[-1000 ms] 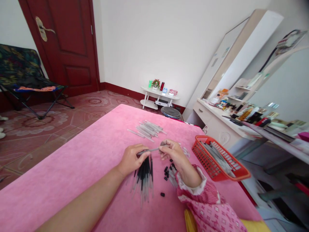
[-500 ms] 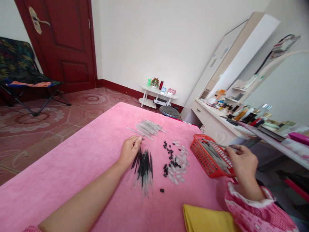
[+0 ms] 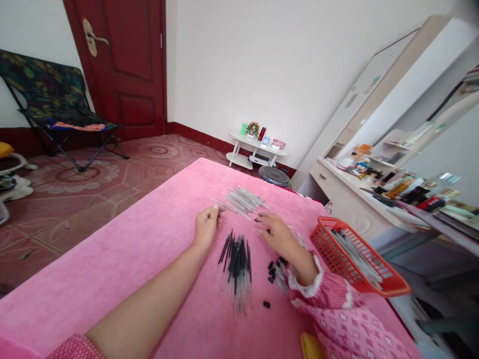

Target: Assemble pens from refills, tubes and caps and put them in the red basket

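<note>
My left hand (image 3: 207,227) rests on the pink cloth with thumb and fingers pinched together. Whatever lies in that pinch is too small to make out. Just beyond its fingertips is a pile of clear pen barrels (image 3: 245,200). My right hand (image 3: 280,237) hovers over the cloth near this pile, fingers apart, holding nothing I can see. Between the wrists lies a fanned bundle of black-ink pen refills (image 3: 236,264). Small black plugs (image 3: 271,271) and clear caps (image 3: 281,283) are partly covered by my right hand and sleeve.
A red plastic basket (image 3: 329,254) with finished-looking pens (image 3: 359,257) stands at the table's right edge. One black plug (image 3: 266,304) lies alone near the front. Folded yellow cloth (image 3: 311,346) shows at the bottom. A cluttered dresser (image 3: 344,187) stands beyond the basket.
My right hand has left the basket, where it held a pen, and moved left over the caps toward the barrels. My left hand keeps its place on the cloth. The view has shifted.
</note>
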Motion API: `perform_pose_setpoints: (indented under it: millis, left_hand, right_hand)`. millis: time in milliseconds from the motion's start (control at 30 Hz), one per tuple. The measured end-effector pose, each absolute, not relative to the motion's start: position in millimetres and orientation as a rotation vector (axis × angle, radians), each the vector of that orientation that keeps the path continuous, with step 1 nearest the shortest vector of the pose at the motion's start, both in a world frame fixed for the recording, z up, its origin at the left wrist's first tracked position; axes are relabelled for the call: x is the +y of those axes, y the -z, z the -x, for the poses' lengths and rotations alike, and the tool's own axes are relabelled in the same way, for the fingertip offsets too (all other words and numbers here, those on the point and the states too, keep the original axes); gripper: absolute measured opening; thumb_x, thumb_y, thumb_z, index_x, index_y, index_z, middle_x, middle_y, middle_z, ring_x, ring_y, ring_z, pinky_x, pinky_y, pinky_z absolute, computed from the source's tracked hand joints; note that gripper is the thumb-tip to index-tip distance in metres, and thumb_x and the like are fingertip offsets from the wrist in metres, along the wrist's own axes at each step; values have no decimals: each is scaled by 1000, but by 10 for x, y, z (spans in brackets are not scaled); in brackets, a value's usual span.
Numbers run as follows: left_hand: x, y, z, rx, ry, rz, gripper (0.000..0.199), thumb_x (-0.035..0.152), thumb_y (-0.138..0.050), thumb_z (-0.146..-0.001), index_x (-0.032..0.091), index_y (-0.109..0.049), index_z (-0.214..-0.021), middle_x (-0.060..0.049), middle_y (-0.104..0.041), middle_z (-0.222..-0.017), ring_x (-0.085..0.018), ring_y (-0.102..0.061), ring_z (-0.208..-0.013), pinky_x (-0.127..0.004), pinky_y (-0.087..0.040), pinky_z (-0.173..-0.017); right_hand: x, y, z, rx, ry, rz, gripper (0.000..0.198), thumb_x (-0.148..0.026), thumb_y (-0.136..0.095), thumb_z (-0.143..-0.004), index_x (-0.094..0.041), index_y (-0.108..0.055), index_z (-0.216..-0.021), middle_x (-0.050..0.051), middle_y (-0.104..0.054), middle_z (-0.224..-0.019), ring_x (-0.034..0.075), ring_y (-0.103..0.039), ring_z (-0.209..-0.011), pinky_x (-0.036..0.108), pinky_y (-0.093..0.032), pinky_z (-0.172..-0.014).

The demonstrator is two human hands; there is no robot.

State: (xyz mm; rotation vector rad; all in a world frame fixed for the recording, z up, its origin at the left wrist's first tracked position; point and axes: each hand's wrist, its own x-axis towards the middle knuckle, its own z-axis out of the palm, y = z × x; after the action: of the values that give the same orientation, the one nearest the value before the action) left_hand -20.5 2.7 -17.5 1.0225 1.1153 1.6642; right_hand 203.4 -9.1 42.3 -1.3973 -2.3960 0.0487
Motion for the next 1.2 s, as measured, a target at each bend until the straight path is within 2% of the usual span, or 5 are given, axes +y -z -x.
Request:
perform_pose_setpoints:
  millis: [267,500,833,1000,1200]
  left_hand:
    - [30,181,214,1111,-1613,-1123,42,49,-50,-79,11,-69,-78,0,-56,-56,-11,-48,-48,-22,-36,-47]
    - [-57,77,117,1003,-1405,-1317,36,45,-57,-76,11,-69,-75,-1,-58,-54,-12,-51,-50,-22,-37,-50]
    - [5,127,200,814,-1545,-780,34,45,-65,-72,11,-62,-78,1,-58,-55,-7,-50,-46,-17,-39,-46]
    - [0,117,189,819,-1527,-754,36,45,-67,-70,10,-62,-79,1,-57,-54,-6,-50,-45,-15,-37,-44]
    - [-12,111,180,817,-1531,-744,36,45,-68,-68,10,-62,-77,1,-57,-53,-6,-49,-44,-15,-37,-44]
  right_hand:
    - [139,-181,-1682,-2413,-178,1561,22,-14,-51,-78,-13,-69,-91,13,-63,-105,22,-55,-101,35,-38,-94]
    - [-254,-432,-1572,-2166,-286,1211,21,-11,-50,-79,-17,-69,-88,7,-66,-96,19,-58,-93,34,-43,-87]
    - [-786,-398,-1282,-2487,-493,1021,13,-10,-65,-73,-22,-69,-78,2,-58,-84,15,-53,-83,27,-41,-74]
    - [-853,-326,-1165,-2675,-297,959,19,-13,-58,-80,-24,-68,-93,2,-55,-81,16,-48,-81,27,-36,-70]
    - [-851,-328,-1048,-2826,-25,891,12,-19,-54,-85,-19,-66,-81,3,-54,-82,16,-45,-81,29,-33,-70]
